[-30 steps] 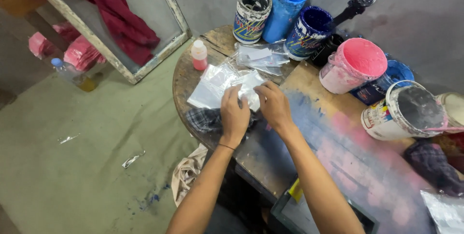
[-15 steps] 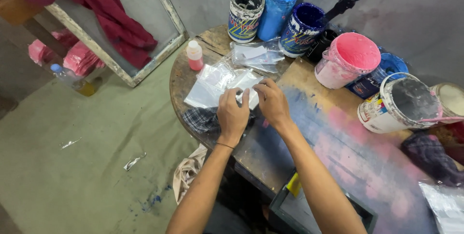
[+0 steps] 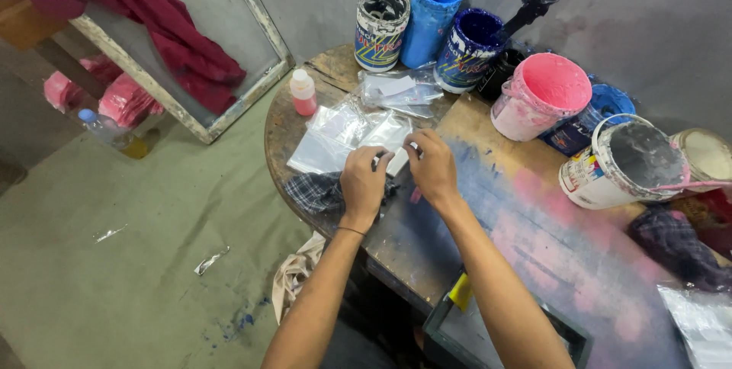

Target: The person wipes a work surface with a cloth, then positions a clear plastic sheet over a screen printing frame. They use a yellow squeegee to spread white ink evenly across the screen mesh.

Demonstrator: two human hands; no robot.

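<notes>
My left hand (image 3: 364, 186) and my right hand (image 3: 432, 167) meet over a paint-stained wooden table (image 3: 427, 232). Both pinch a small white piece (image 3: 397, 161) between their fingertips, at the near edge of a heap of clear plastic bags (image 3: 343, 136). What exactly the white piece is stays partly hidden by my fingers. A dark checked cloth (image 3: 316, 192) lies just left of my left wrist.
Paint cans stand along the table's back: a striped one (image 3: 380, 28), a blue one (image 3: 431, 11), a dark blue one (image 3: 469, 49), a pink bucket (image 3: 540, 94), a white bucket (image 3: 621, 163). A small pink bottle (image 3: 303, 92) stands left. A framed screen (image 3: 191, 41) with red cloth leans against the wall.
Both hands stay together at the bag heap, fingers shifting slightly on the white piece. The view has drifted a little.
</notes>
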